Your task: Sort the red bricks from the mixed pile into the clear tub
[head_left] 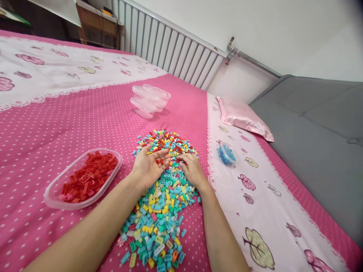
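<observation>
A big heap of small coloured bricks (160, 200) lies on the pink dotted bedspread (70, 121). My left hand (149, 166) rests palm up on the heap, fingers cupped, with a few red bricks lying in the palm. My right hand (191, 168) is palm down beside it, its fingers curled into the heap at the red pieces; what they pinch is hidden. A clear tub of red bricks (85, 177) sits to the left of my left forearm.
A small round tub of blue bricks (227, 154) stands on the white patterned border to the right. Stacked empty clear tubs (150, 99) sit further back. A pink pillow (244, 118), a grey sofa (317, 139) and a white radiator (170, 49) lie beyond.
</observation>
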Action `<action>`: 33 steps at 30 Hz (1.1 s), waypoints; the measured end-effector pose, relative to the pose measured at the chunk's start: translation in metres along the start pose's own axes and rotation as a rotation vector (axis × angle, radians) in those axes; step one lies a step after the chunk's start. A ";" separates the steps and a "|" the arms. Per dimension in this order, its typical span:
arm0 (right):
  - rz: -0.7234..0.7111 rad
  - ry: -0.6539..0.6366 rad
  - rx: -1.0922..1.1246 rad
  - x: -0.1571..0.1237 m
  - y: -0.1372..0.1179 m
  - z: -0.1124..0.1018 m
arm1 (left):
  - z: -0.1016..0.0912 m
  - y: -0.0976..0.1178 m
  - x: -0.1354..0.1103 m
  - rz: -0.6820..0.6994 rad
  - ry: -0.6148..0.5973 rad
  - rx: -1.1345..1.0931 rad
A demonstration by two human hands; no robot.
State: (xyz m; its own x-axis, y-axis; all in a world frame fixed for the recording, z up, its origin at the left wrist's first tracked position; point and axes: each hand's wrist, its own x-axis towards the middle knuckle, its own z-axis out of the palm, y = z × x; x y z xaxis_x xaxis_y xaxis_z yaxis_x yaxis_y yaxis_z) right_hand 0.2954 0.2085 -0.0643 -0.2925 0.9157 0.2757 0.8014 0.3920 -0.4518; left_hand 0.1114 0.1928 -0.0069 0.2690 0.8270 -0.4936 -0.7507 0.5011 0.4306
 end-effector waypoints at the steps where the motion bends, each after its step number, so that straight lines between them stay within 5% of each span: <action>1: 0.003 -0.001 0.003 0.000 0.000 0.000 | 0.000 0.000 0.000 0.001 -0.002 0.001; 17: 0.021 0.133 0.167 0.001 -0.010 -0.013 | 0.000 0.000 0.000 -0.032 0.015 -0.017; 27: -0.127 0.255 0.320 0.000 -0.062 -0.037 | 0.000 -0.004 -0.002 -0.189 -0.168 -0.076; 33: 0.183 0.505 0.306 0.000 -0.023 -0.033 | 0.002 -0.002 -0.004 -0.169 -0.095 -0.079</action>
State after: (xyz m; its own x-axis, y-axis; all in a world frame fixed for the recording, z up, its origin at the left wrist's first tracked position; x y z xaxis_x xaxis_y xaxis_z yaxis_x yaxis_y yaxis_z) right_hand 0.2945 0.1968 -0.0255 0.1788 0.8445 0.5048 0.6070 0.3091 -0.7321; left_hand 0.1128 0.1889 -0.0041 0.4484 0.7549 -0.4785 -0.7339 0.6166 0.2850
